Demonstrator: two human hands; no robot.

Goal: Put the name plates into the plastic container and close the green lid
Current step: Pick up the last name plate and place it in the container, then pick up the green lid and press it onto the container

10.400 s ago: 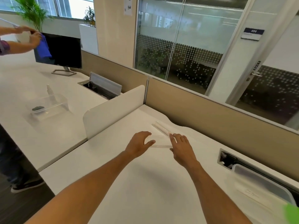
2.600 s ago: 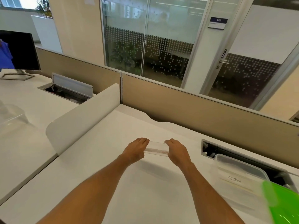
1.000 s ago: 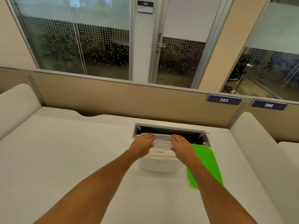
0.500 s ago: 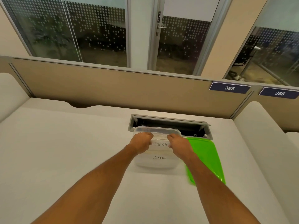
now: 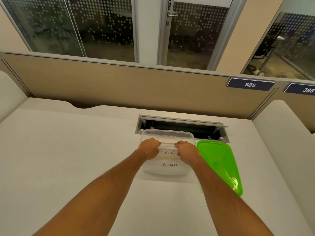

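Clear plastic container [image 5: 167, 172] sits open on white surface [image 5: 68, 150]. Left hand [image 5: 150, 148] and right hand [image 5: 185, 150] both closed on ends of "SIGMA" name plate [image 5: 167, 152], held inside container above "GIRAFEE" plate [image 5: 169, 164]. Green lid [image 5: 219, 166] lies just right of container.

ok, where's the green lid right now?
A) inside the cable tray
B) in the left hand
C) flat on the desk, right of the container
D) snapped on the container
C: the green lid lies flat on the desk beside the open container, to its right, while both hands hold a name plate over the container.
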